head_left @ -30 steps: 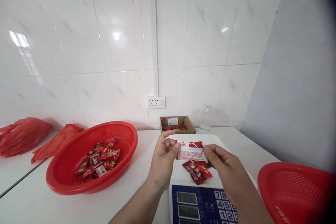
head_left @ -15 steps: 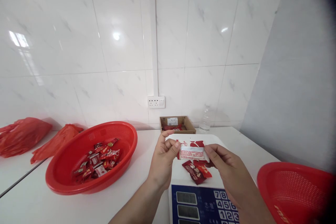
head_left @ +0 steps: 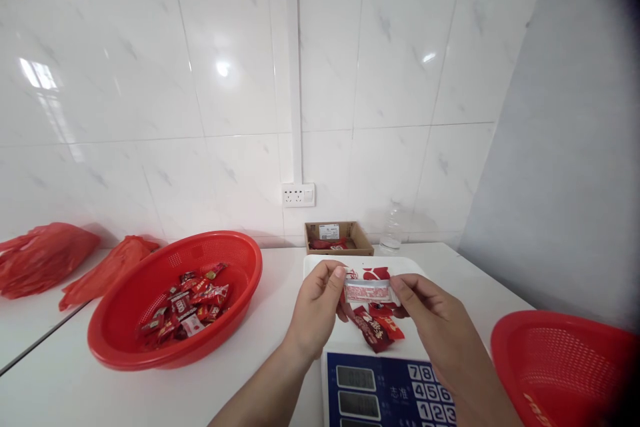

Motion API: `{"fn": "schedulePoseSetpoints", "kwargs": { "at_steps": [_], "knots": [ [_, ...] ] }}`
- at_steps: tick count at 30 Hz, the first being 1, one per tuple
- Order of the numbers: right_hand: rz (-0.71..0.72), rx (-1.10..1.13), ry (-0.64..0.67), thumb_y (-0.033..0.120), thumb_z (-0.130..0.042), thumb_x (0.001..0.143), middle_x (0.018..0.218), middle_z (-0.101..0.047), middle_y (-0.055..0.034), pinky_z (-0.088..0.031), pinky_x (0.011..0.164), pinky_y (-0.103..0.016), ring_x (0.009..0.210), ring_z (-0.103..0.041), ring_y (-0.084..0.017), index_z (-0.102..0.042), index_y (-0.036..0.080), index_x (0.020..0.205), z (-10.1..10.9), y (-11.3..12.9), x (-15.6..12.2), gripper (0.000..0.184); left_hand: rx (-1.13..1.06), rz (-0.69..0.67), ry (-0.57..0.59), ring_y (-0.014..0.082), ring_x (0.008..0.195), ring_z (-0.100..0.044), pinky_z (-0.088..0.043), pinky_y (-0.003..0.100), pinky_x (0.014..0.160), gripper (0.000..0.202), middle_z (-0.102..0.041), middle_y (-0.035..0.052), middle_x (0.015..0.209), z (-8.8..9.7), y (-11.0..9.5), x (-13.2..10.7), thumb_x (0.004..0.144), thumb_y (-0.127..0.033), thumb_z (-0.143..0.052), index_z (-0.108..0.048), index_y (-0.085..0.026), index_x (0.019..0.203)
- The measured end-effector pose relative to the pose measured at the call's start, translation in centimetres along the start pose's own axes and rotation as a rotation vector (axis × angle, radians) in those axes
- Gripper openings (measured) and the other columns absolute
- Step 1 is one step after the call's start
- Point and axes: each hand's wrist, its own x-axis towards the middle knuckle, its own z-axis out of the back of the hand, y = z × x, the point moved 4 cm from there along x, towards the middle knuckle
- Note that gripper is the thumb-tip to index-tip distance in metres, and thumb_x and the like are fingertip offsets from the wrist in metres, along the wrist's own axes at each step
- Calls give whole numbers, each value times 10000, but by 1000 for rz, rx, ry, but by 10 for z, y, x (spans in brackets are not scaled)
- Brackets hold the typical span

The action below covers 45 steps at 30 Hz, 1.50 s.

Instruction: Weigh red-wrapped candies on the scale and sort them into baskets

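Between both hands, above the pan of a white digital scale (head_left: 313, 267), is a red-and-white candy packet (head_left: 369, 289) with fine print on the side toward me. My left hand (head_left: 320, 307) pinches its left end between thumb and fingers. At the other end, my right hand (head_left: 430, 310) grips it the same way. Several red and dark red candy packets (head_left: 376, 330) lie on the scale pan just below. The scale's blue panel (head_left: 390, 387) carries displays and number keys, partly covered by my right forearm.
A red plastic basket (head_left: 120, 353) with several wrapped candies stands at the left. Red plastic bags (head_left: 47, 257) lie beyond it. Behind the scale are a small cardboard box (head_left: 360, 240) and a clear bottle (head_left: 391, 230). Another red basket (head_left: 565, 333) is at the right edge.
My left fingers, previously raised and spread, have curled down around the packet's left end. The packet stays nearly in place and my right hand barely moves.
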Motion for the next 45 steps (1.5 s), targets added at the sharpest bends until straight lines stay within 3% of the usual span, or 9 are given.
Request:
{"fn": "schedulePoseSetpoints", "kwargs": {
  "at_steps": [7,13,23,31,45],
  "knots": [
    [17,-6,24,520,-612,705,647,-635,15,-455,542,-217,596,-545,-134,-637,201,746,-2,2,0,323,-29,34,-1,68,448,-493,-413,174,430,320,-508,-41,601,-1,1,2,762,-470,-584,-506,-161,799],
    [26,54,-56,510,-657,643,574,-620,22,-450,525,-223,576,-564,-149,-626,210,638,-6,10,-6,301,-21,-22,-8,69,509,-495,-433,187,460,335,-512,-32,693,-2,1,2,709,-434,-654,-520,-159,847],
    [-40,2,22,543,-637,645,645,-683,-3,-450,572,-264,596,-584,-172,-662,205,746,-9,4,-4,354,-12,-59,-19,70,523,-487,-433,194,485,269,-524,-37,680,-2,-1,1,740,-384,-640,-529,-164,849],
    [-60,41,54,494,-658,643,577,-638,19,-435,500,-243,536,-573,-151,-652,204,734,-12,8,-6,304,4,-61,-21,74,544,-485,-441,197,500,228,-529,-27,693,-1,0,1,759,-352,-624,-535,-162,848],
    [-81,70,148,440,-668,653,642,-648,1,-451,548,-274,664,-615,-203,-639,197,843,-14,1,-3,310,27,-67,-26,76,553,-475,-442,201,507,212,-508,-33,670,0,1,1,773,-345,-598,-521,-160,843]
  ]
}}
